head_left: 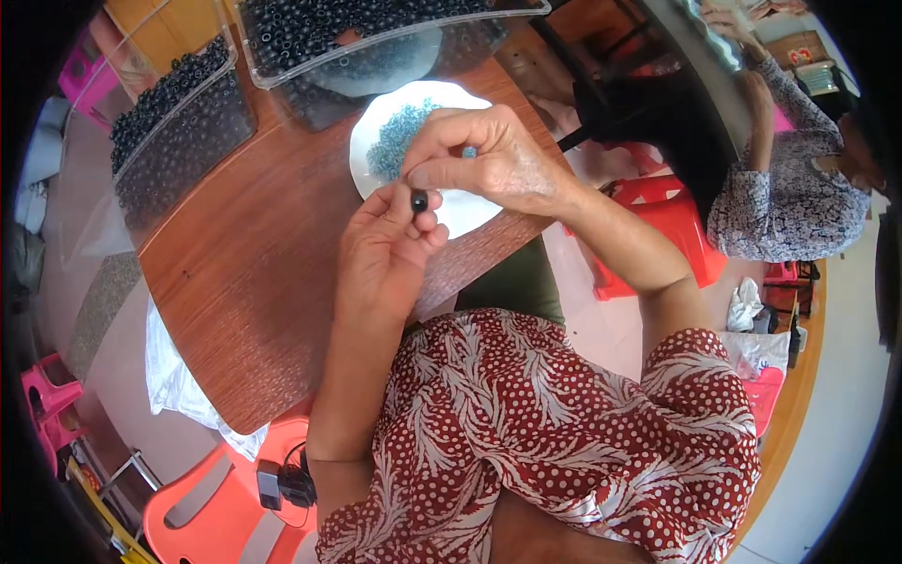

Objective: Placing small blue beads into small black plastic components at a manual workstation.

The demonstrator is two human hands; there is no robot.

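My left hand (385, 244) is closed, pinching a small round black bead (419, 201) between its fingers. My right hand (489, 160) meets its fingertips from above, with thumb and forefinger pressed together. Whatever that pinch holds is too small to make out. A teal spot shows in the gap of the right hand's fingers; I cannot tell if it is a bead in the hand or one behind it. Behind both hands lies a white wavy-rimmed plate (365, 117) bearing a heap of tiny blue-green beads (399, 132), partly hidden by the right hand.
Two clear plastic boxes hold many black ring-shaped pieces, one at the back (329, 61) and one at the left (183, 132). They stand on the brown wooden table (235, 282). A red stool (658, 235) is at right; another person (785, 188) sits beyond it. An orange-red chair (207, 503) is lower left.
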